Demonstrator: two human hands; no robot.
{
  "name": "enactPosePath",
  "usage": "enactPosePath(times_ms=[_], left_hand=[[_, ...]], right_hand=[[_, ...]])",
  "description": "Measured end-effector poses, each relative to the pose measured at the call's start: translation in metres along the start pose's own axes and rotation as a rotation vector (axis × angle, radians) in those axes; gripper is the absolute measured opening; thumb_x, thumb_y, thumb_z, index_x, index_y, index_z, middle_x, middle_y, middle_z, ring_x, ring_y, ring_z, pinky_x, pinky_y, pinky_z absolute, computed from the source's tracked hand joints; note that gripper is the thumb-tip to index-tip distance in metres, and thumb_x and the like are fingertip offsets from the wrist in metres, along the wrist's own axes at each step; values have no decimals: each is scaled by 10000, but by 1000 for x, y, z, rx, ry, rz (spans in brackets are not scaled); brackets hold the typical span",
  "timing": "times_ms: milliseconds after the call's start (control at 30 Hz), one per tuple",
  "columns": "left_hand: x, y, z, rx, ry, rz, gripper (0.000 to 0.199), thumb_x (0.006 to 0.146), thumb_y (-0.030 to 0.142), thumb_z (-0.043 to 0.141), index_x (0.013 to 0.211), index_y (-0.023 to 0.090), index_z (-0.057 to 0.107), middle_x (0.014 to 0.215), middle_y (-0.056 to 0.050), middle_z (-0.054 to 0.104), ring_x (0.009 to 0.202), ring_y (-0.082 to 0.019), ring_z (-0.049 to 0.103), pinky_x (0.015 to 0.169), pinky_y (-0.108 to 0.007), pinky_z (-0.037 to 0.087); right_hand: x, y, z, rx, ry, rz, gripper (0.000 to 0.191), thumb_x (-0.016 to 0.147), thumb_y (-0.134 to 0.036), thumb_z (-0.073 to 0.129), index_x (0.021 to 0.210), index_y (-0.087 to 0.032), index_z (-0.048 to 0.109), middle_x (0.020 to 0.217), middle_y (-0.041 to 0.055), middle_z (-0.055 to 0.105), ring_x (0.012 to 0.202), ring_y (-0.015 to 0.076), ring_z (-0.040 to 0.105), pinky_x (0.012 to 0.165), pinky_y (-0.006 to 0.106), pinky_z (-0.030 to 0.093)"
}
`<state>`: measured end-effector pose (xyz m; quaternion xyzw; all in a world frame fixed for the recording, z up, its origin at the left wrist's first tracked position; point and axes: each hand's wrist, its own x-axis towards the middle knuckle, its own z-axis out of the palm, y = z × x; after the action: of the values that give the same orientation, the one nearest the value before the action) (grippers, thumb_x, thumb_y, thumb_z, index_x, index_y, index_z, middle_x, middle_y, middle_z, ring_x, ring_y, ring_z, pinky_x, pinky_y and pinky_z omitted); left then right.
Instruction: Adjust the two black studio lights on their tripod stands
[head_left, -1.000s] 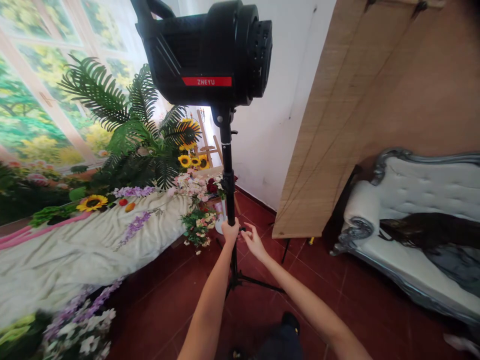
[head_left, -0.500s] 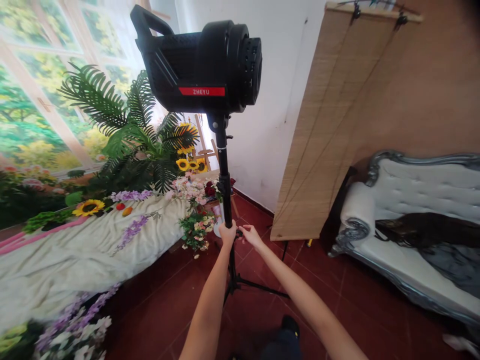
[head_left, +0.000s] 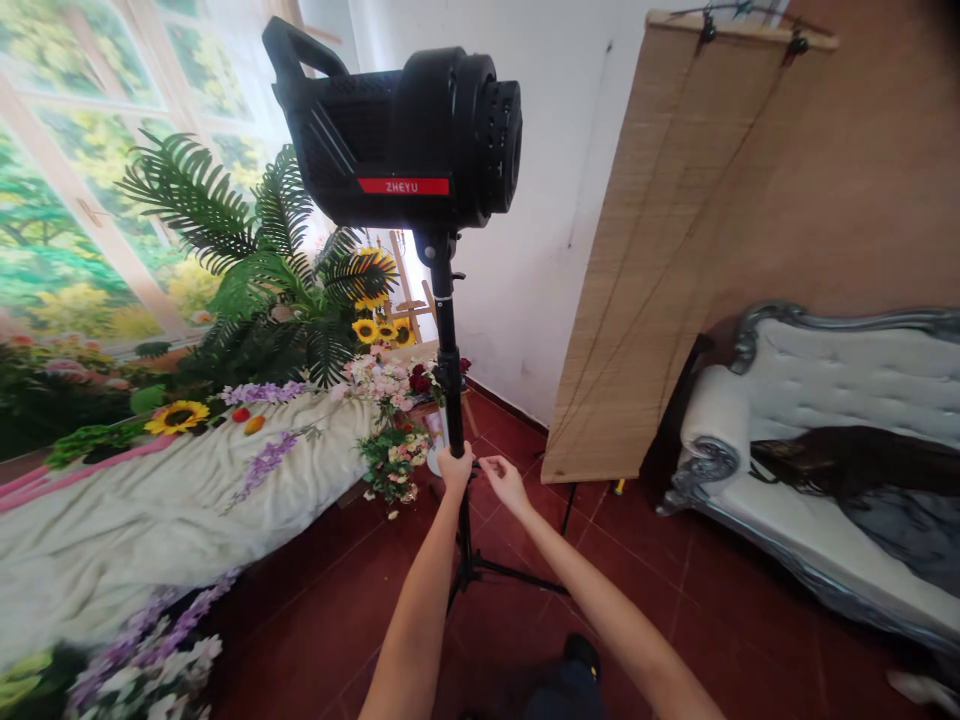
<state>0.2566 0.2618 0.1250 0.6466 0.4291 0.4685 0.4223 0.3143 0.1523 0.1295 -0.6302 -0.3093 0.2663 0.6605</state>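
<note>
A black studio light (head_left: pixel 390 140) with a red ZHEYU label sits on top of a black light stand (head_left: pixel 448 340) in front of me. My left hand (head_left: pixel 454 468) is wrapped round the stand's pole, below the thicker collar. Just right of it, my right hand (head_left: pixel 504 480) has its thumb and fingers drawn together at a small dark knob (head_left: pixel 475 468) on the pole. The fingertips partly cover the knob. Below both hands the stand's legs (head_left: pixel 510 575) spread over the red tiled floor.
At left, a white cloth-draped surface (head_left: pixel 315 490) carries flowers and fruit, with a palm plant (head_left: pixel 277 270) behind. A bamboo blind (head_left: pixel 630 250) hangs at right, near a tufted white sofa (head_left: pixel 847 380) with dark fabric on it. My shoe (head_left: pixel 582 655) is close to the stand.
My right hand has shifted slightly at the knob and its fingers have changed pose. The left hand stays round the pole. The light appears very slightly lower in view.
</note>
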Motion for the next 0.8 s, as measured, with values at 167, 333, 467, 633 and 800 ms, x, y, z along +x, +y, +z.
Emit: enactPosePath(times_ms=[167, 333, 467, 633, 800], left_hand=[[0, -1, 0, -27, -14, -3, 274, 690, 372, 558, 537, 149, 606, 524, -64, 637, 510, -178, 624, 544, -257, 480], [-2, 5, 0, -18, -1, -45, 251, 681, 349, 557, 531, 152, 596, 511, -60, 630, 497, -178, 619, 516, -254, 471], [-3, 8, 1, -28, 4, -51, 270, 692, 359, 546, 515, 159, 591, 507, -61, 630, 501, -177, 620, 525, -258, 479], [-1, 3, 1, -24, -21, -62, 258, 685, 371, 563, 535, 165, 603, 532, -64, 643, 519, -176, 624, 524, -250, 480], [-1, 1, -2, -42, -83, -42, 308, 698, 437, 582, 555, 164, 594, 555, -52, 642, 523, -156, 617, 521, -234, 468]], right_hand=[[-10, -3, -14, -333, -44, -312, 315, 820, -446, 569, 987, -189, 642, 908, 64, 685, 779, 186, 643, 756, 325, 520], [-6, -1, -18, -500, -44, -425, 291, 863, -402, 523, 1036, -195, 632, 1039, 96, 662, 980, 220, 616, 902, 371, 466], [-3, 0, -16, -458, -72, -385, 264, 874, -416, 502, 973, -207, 630, 1024, 85, 680, 946, 219, 636, 869, 354, 474], [1, 6, -5, -340, 37, -208, 314, 838, -492, 506, 769, -204, 613, 834, 63, 709, 782, 208, 649, 739, 292, 471], [2, 21, 5, -294, 113, -78, 358, 815, -532, 481, 724, -193, 554, 741, 40, 671, 675, 165, 601, 638, 240, 430]])
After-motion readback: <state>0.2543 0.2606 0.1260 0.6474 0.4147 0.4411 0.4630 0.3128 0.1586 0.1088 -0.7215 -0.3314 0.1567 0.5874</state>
